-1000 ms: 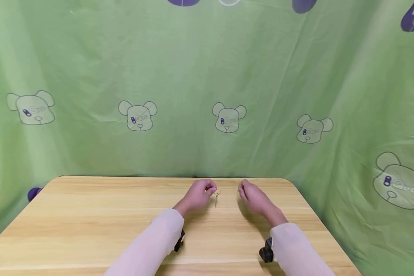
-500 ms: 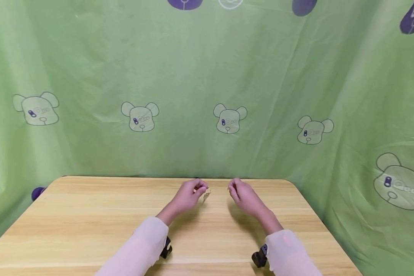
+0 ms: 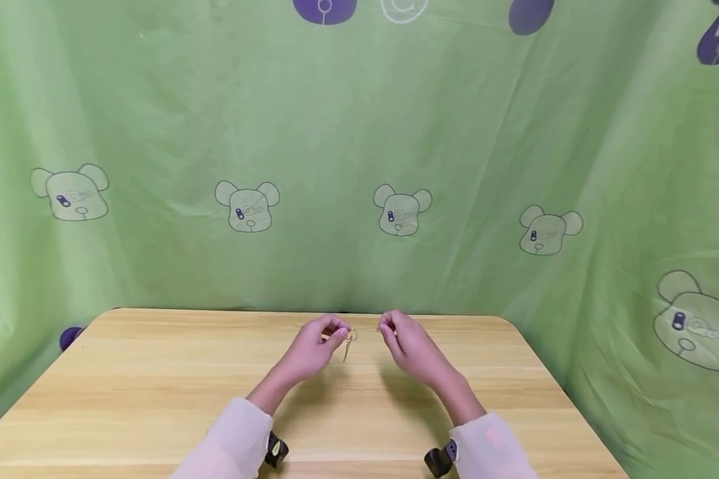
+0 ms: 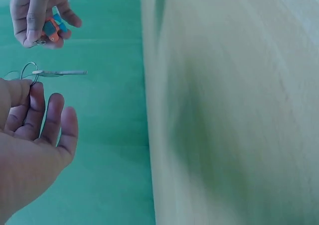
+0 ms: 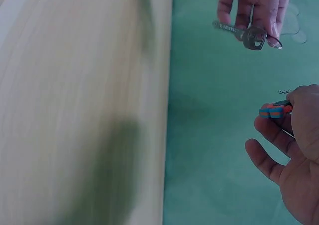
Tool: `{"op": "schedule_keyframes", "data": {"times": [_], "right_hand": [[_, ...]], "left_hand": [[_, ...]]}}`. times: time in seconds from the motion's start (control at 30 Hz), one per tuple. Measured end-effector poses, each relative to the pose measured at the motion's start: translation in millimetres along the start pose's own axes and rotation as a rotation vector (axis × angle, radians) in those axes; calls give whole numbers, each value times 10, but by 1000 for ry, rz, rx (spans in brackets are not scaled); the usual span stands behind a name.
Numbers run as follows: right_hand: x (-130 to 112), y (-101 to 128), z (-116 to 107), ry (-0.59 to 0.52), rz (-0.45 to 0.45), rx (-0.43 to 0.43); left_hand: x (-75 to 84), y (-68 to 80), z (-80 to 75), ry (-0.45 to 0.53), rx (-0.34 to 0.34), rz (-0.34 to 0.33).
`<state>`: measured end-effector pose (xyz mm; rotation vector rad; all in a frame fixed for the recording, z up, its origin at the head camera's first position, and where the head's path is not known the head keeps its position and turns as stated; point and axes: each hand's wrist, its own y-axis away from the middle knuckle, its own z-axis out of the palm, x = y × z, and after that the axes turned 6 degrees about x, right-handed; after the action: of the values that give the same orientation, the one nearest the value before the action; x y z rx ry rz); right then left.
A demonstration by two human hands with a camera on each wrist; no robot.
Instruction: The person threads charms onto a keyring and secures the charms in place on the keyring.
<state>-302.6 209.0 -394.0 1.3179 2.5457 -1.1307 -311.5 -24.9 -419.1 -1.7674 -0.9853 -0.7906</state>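
Note:
My left hand (image 3: 308, 347) pinches a metal key ring (image 4: 31, 63) between thumb and forefinger, its other fingers loosely bent. From the ring hangs a single key (image 5: 253, 38), pointing down over the table in the head view. A short way to the right, my right hand (image 3: 415, 349) grips a small orange-and-blue charm (image 4: 51, 29) with thumb and fingers. A short bit of metal chain (image 4: 40, 43) sticks out from its fingertips toward the key ring. A small gap separates the chain end and the ring, and both hands are held above the table.
The light wood table (image 3: 156, 392) reaches back to a green curtain (image 3: 323, 259) printed with bear heads. Small black cameras are strapped on both wrists, below the pale sleeves (image 3: 230, 436). A purple round thing (image 3: 68, 338) shows past the table's left edge.
Both hands have shifted left over the table, the right slightly more, so the gap between them is a little narrower. The key has swung on its ring.

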Motion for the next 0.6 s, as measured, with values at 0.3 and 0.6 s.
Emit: {"op": "schedule_keyframes", "data": {"times": [0.3, 0.6], "right_hand": [[-231, -38, 42, -112, -49, 79], [-460, -94, 76, -257, -69, 142]], "left_hand": [[98, 117, -113, 243, -44, -107], [215, 194, -188, 501, -78, -243]]}}
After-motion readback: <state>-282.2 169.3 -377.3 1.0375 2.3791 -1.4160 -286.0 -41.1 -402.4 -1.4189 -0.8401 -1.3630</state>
